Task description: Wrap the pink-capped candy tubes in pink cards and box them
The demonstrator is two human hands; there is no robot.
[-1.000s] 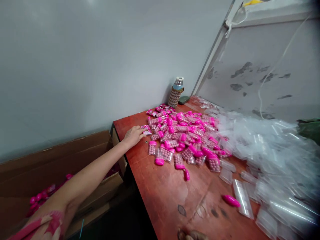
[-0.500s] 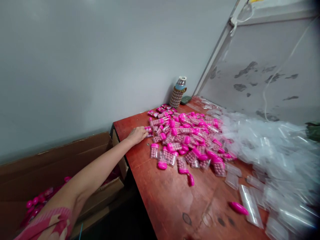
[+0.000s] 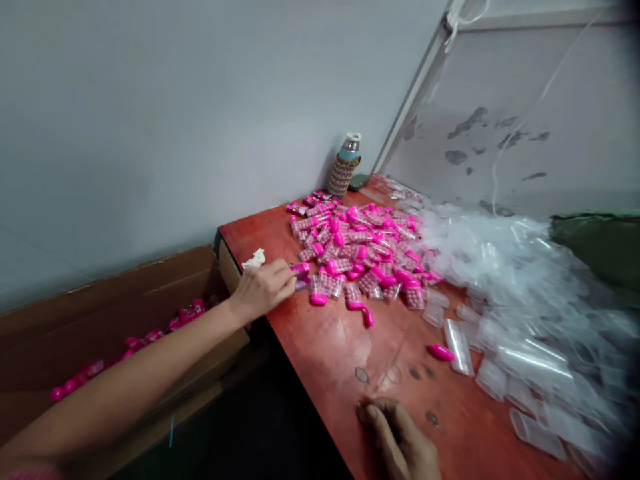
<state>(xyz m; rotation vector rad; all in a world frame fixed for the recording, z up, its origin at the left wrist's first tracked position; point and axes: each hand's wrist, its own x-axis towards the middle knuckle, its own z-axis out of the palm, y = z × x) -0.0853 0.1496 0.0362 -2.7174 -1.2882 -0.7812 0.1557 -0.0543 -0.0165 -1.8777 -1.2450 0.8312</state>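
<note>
My left hand (image 3: 265, 288) is closed on a shiny pink packet (image 3: 301, 269) above the table's left edge, just left of the heap. Low in the view, my right hand (image 3: 403, 440) rests over the red table (image 3: 320, 373) with thumb and fingers drawn together; anything between them is too hidden to tell. Clear tubes of pink balls with bright pink caps (image 3: 360, 252) lie heaped mid-table. Flat pink packets (image 3: 296, 208) lie behind them by the wall. A loose pink cap (image 3: 441, 352) sits beside an unfilled clear tube (image 3: 459, 347).
Many clear tubes (image 3: 530, 333) spread over the right side. A bottle in a knitted sleeve (image 3: 343, 175) stands at the back near a green object (image 3: 359, 182). Crumpled white material (image 3: 254, 259) lies at the left edge. A cardboard box (image 3: 165, 277) below holds pink packets (image 3: 187, 313).
My left hand has drawn back from the heap toward the table's left edge with the packet. My right hand has come into view at the bottom. The camera view has shifted.
</note>
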